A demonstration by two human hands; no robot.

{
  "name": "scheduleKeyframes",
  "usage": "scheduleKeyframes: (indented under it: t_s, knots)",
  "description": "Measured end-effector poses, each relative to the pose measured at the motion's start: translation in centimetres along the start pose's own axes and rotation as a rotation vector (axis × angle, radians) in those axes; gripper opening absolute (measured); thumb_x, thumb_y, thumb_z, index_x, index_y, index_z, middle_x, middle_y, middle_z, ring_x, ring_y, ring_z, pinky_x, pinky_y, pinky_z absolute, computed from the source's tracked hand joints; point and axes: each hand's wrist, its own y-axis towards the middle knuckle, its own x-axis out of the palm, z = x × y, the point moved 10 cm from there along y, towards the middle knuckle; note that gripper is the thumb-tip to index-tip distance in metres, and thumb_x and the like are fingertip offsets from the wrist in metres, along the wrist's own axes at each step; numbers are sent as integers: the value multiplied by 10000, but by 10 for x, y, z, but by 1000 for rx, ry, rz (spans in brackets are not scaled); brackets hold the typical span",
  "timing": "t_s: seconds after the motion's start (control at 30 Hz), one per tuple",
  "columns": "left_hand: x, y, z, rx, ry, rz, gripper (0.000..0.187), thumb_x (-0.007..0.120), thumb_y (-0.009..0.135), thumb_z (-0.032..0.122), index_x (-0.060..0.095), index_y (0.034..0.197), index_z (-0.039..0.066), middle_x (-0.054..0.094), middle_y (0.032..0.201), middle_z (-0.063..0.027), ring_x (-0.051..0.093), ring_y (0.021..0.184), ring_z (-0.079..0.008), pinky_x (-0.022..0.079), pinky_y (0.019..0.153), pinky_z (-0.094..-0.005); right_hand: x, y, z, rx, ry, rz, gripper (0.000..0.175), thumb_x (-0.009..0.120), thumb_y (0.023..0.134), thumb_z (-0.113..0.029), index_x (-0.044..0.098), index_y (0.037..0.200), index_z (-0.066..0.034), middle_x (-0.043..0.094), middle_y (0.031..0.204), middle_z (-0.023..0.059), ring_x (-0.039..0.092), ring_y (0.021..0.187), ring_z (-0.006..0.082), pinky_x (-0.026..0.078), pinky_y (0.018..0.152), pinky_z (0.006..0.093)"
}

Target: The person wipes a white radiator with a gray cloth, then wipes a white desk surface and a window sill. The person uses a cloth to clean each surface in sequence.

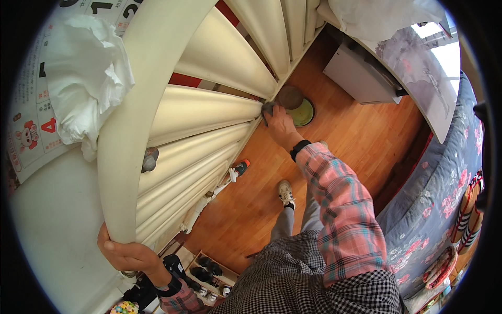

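Note:
A cream column radiator (204, 112) stretches away before me, with a smooth curved top bar (129, 129) along its upper side. My left hand (127, 253) is wrapped around the near end of that bar, thumb on top. Low down at the radiator's foot, my right hand (279, 123) presses a dark grey cloth or pad (268, 110) against the lower end of one column. The fingers hide part of the pad. Just beyond that hand, a round green-bottomed basin (304, 114) stands on the wooden floor, next to a brown round object (290, 97).
Crumpled white paper (90, 78) lies over a printed calendar sheet (31, 133) at the left. A glossy-topped table (419, 74) and a flowered blue bedspread (427, 204) bound the right side. A shoe rack (213, 274) stands near my feet, and a radiator valve (240, 169) juts out low.

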Motion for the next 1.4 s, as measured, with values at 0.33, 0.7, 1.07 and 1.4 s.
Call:
scheduleKeyframes:
  t_s: [0.33, 0.7, 1.07, 1.4]
  knots:
    - [0, 0, -2, -4, 6, 11, 495, 268, 1103, 231, 663, 1044, -62, 669, 995, -180, 632, 877, -319, 504, 788, -425, -29, 13, 15, 78, 79, 140, 395, 646, 818, -76, 671, 1207, -139, 530, 1179, 184, 532, 1135, 382, 511, 881, 503]
    - [-1, 0, 1, 43, 17, 15, 528, 252, 1117, 249, 664, 1027, -70, 678, 1008, -184, 643, 886, -324, 514, 791, -428, -9, -29, 14, 107, 327, 233, 556, 643, 789, -28, 615, 1338, -106, 521, 1194, 211, 519, 1147, 412, 479, 917, 533]
    - [-3, -4, -17, -43, 89, 25, 585, 207, 1122, 295, 660, 1040, -66, 683, 993, -191, 647, 873, -325, 536, 779, -418, 2, 12, 8, 15, -25, 28, 540, 691, 774, -93, 604, 1304, -38, 539, 1166, 236, 538, 1118, 412, 535, 876, 478]
    - [-5, -7, -17, -31, 153, 42, 590, 200, 1123, 291, 661, 1041, -68, 684, 993, -191, 648, 869, -323, 534, 770, -415, -21, 22, 29, 73, 39, 114, 480, 684, 785, -114, 647, 1261, -62, 539, 1170, 198, 537, 1099, 384, 507, 868, 497]
